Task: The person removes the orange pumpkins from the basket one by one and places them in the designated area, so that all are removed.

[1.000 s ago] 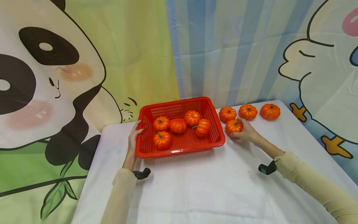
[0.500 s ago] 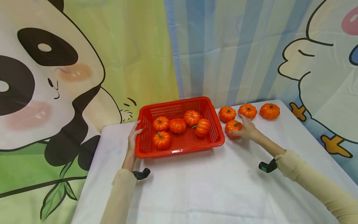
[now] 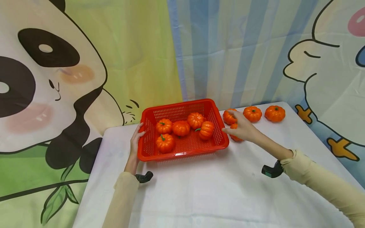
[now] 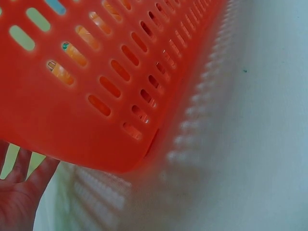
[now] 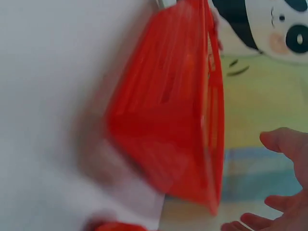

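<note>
A red plastic basket (image 3: 182, 155) with slotted walls holds several small orange pumpkins, among them a front-left pumpkin (image 3: 165, 143) and one tipped on its side (image 3: 206, 130). My left hand (image 3: 136, 139) rests against the basket's left end, fingers extended at the rim; the left wrist view shows those fingers (image 4: 41, 175) behind the red wall. Spread and holding nothing, my right hand (image 3: 242, 127) hovers by the basket's right rim. It partly covers a near pumpkin (image 3: 235, 136) and another behind it (image 3: 229, 117).
Two more pumpkins, one middle (image 3: 252, 114) and one far right (image 3: 275, 113), sit along the back of the white-covered table (image 3: 199, 193). A printed curtain (image 3: 208, 63) with a panda stands right behind the table's back edge.
My right hand has let go of the near pumpkin, opened, and moved left over it toward the basket. The pumpkin stays on the table. My left hand and the basket have barely shifted.
</note>
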Demonstrator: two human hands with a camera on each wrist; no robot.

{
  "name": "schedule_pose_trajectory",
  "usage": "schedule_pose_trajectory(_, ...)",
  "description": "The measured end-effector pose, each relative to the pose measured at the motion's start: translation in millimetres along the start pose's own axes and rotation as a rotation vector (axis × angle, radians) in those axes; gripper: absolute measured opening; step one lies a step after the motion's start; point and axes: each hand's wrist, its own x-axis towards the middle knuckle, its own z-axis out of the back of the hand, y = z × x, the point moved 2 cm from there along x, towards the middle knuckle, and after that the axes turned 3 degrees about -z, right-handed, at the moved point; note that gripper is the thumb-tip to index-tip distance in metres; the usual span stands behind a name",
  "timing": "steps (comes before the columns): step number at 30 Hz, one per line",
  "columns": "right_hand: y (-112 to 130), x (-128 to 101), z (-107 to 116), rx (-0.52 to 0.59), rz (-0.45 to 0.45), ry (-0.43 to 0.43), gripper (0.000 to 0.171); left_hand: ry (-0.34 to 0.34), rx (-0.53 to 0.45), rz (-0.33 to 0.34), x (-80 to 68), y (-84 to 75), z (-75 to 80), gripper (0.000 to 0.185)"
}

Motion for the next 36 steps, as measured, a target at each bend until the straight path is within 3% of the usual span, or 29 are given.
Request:
schedule_pose_trajectory(6, 34, -12, -17, 0.024, 0.038, 0.168, 0.082, 0.003, -0.002, 0.0, -0.2, -0.3, 0.3, 0.05)
schedule_pose_trajectory(14, 66, -8, -33, -0.044, 0.072, 0.28, 0.081, 0.005, -0.032, 0.0, -0.6, -1.0, 0.7, 0.051)
schedule_pose_trajectory(23, 86, 5, -49, -0.091, 0.164, 0.326, 0.079, -0.019, 0.018, 0.006, -1.6, -0.1, 0.3, 0.05)
schedule_pose_trajectory(31, 93, 15, -60, -0.129, 0.161, 0.383, 0.07, -0.006, -0.025, -0.004, 0.3, 0.9, 1.4, 0.05)
schedule_pose_trajectory(36, 99, 35, -71, -0.174, 0.143, 0.434, 0.065, -0.006, -0.045, -0.005, 1.2, 0.1, 0.9, 0.05)
